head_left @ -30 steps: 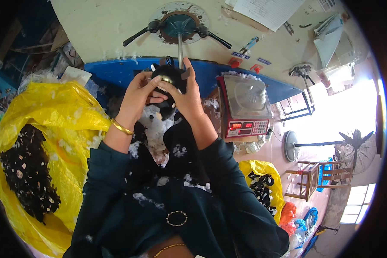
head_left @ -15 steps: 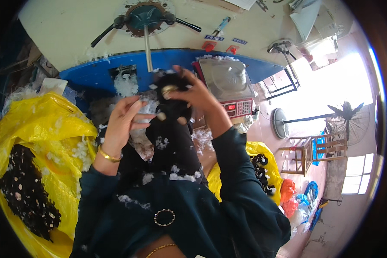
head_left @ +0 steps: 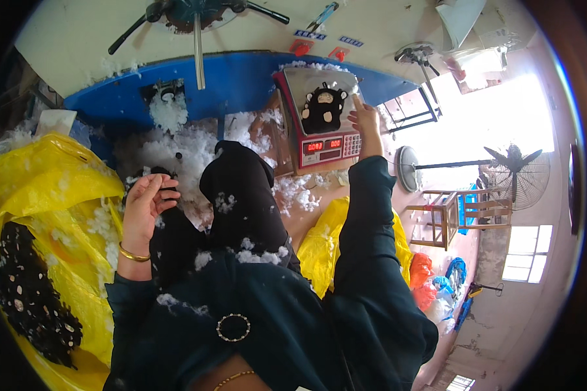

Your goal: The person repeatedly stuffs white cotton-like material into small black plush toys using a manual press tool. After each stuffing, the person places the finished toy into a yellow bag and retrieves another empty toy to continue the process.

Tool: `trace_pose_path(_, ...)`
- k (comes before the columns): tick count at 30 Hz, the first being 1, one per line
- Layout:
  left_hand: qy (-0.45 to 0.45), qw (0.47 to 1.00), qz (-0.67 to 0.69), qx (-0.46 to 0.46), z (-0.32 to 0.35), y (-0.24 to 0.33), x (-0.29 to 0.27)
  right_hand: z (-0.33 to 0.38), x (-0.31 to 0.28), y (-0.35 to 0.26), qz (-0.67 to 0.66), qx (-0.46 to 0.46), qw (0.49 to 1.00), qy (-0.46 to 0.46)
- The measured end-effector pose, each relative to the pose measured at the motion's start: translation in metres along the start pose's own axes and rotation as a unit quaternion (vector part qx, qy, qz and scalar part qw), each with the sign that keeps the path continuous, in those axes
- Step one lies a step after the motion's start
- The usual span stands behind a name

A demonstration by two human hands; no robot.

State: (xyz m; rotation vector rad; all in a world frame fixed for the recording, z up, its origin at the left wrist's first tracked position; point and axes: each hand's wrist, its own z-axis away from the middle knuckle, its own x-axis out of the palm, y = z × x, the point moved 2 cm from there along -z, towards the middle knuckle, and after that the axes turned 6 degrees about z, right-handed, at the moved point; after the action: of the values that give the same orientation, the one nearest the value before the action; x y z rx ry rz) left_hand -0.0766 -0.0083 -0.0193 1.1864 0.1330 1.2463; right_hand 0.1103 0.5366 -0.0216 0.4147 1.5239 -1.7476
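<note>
A small black plush toy (head_left: 324,112) with a beige face and light round patches lies on the metal plate of a red digital scale (head_left: 331,151). Just to the right of the toy, my right hand (head_left: 366,125) is open at the plate's edge, fingers apart and no longer around the toy. My left hand (head_left: 145,207), with a gold bangle at the wrist, hovers over my left thigh. Its fingers are loosely bent, and nothing shows in them. White fluffy stuffing (head_left: 169,151) lies heaped between my knees and the blue machine front.
Ahead stands a pale-topped machine (head_left: 241,39) with a metal tube (head_left: 199,58) and red switches. A yellow sack (head_left: 59,176) at the left holds black toy skins (head_left: 29,293); another yellow sack (head_left: 319,251) sits at my right. Further right are a fan (head_left: 515,173) and a wooden chair (head_left: 440,221).
The plush toy has gone from my hands onto the scale, and my right hand has released it. My left hand has drawn back down and left. The scale's display has changed.
</note>
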Motion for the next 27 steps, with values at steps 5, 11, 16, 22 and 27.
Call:
trace_pose_path(5,0.022,1.000,0.012,0.008,0.009,-0.002,-0.014,-0.013,-0.019,0.009,0.008,0.031,0.998,0.048)
trace_pose_path(11,-0.021,1.000,-0.011,-0.008,0.004,-0.012,0.011,0.005,0.083,-0.023,-0.078,-0.051,0.956,-0.279)
trace_pose_path(16,-0.008,1.000,0.027,0.014,0.001,-0.012,0.019,0.183,0.150,-0.114,0.011,-0.302,0.805,-0.510)
trace_pose_path(22,-0.035,0.995,0.078,0.052,-0.005,-0.003,0.032,0.292,0.153,-0.122,-0.062,-0.376,0.663,-0.644)
trace_pose_path(27,-0.016,0.994,-0.022,0.110,0.008,0.009,0.008,0.240,0.090,-0.065,0.036,-0.278,0.792,-0.542)
